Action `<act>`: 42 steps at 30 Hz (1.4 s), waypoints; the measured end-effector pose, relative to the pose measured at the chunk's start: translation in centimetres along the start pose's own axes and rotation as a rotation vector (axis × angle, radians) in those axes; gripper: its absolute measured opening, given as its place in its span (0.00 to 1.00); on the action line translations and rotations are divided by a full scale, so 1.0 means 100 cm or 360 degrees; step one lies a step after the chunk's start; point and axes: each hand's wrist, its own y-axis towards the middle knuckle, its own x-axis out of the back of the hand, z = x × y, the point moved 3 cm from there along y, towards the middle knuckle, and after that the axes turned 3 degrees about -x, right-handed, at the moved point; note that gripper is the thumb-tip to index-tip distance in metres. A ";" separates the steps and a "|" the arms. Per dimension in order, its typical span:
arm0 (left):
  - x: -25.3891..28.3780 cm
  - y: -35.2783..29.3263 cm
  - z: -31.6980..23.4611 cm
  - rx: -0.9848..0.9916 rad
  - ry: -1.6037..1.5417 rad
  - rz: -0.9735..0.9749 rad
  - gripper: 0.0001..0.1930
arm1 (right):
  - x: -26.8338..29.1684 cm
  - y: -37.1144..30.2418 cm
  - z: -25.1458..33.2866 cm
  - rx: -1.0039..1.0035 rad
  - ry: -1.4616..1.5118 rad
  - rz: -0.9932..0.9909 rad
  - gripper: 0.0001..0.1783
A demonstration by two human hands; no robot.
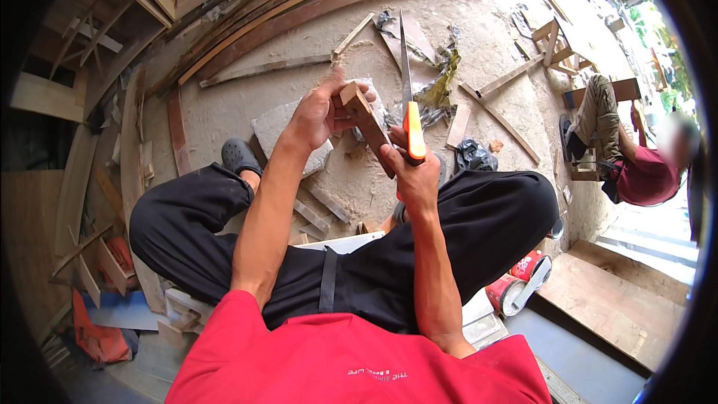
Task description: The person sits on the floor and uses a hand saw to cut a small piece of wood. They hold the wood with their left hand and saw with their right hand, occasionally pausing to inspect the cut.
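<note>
A short brown wooden block is held at a slant in front of me, between my two hands. My left hand is at its far end, with the fingers passing behind the wood. My right hand grips a handsaw by its orange and black handle, and its thumb and fingers also press on the near end of the block. The saw's narrow blade points up and away from me, apart from the wood. Part of the handle is hidden by my right hand.
Long boards lie across the floor at the far left. A pale slab lies under my hands, with wood offcuts nearby. Red cans stand by my right knee. Another person sits at the right.
</note>
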 end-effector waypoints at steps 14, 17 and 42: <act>0.032 0.012 0.018 -0.0060 0.0451 -0.0465 0.27 | -0.005 0.003 -0.021 -0.0324 -0.0075 0.0041 0.21; 0.028 0.011 0.013 -0.0116 0.0391 -0.0378 0.25 | -0.004 0.006 -0.025 -0.0242 -0.0070 0.0037 0.21; 0.038 0.011 0.044 -0.0046 0.0063 0.0071 0.19 | -0.011 0.005 -0.031 -0.0296 0.0046 -0.0116 0.18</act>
